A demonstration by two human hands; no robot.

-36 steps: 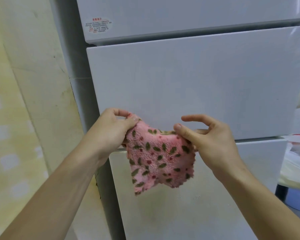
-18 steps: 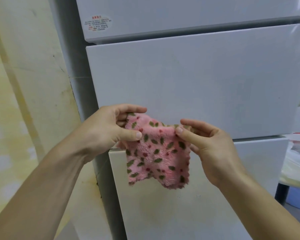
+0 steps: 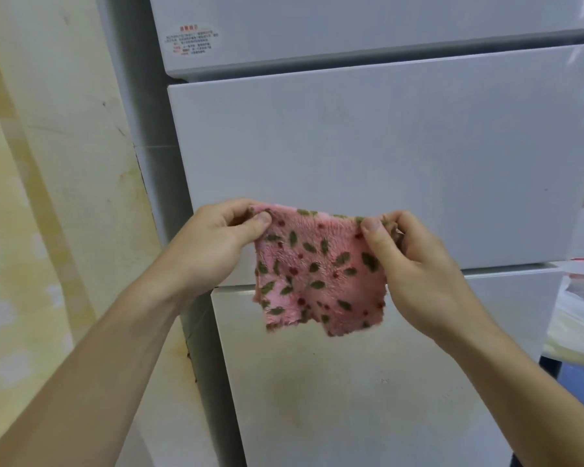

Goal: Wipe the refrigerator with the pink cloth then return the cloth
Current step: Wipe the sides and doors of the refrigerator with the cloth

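Fingers (image 3: 261, 220) of left hand (image 3: 209, 246) and right hand (image 3: 415, 267) pinch the cloth (image 3: 317, 278) by its top corners before the fridge (image 3: 385, 156); so thin a pinch may let one corner slip.

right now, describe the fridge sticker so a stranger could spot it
Start at the white refrigerator filling the view and find its top door. Near that door's lower left corner sits a small sticker. It is the only printed thing there, red and grey text.
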